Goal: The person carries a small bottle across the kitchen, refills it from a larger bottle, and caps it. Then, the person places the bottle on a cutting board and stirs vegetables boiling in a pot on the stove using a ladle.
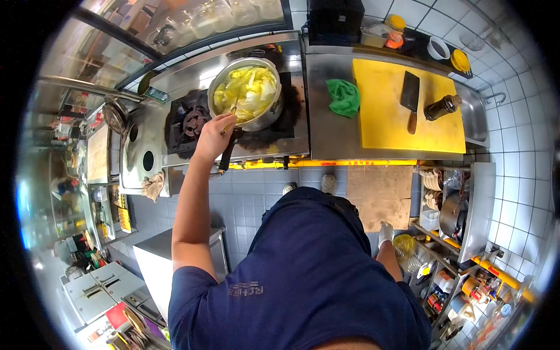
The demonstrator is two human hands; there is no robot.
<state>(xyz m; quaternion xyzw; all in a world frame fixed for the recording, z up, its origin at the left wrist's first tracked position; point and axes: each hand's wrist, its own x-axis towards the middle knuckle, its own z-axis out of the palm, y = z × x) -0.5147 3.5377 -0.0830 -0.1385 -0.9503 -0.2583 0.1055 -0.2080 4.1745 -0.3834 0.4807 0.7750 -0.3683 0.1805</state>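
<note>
Over the near rim of a metal pot (276,114), my left hand (214,137) is closed around a thin-handled utensil (234,107). The utensil's far end goes in among yellow-green leafy cabbage (248,87), so its tip is hidden. The pot stands on the stove, and its black handle (229,153) points towards me, just beside my left wrist. My right arm hangs low by my side, away from the counter. At its end, my right hand (385,233) looks whitish and small, and its fingers do not show clearly.
Right of the stove, a green cloth (343,97) lies beside a yellow cutting board (382,105). A cleaver (410,96) and a dark bottle (441,108) are on the board. A sink (475,114) is at the far right. A bare burner (195,121) sits left of the pot.
</note>
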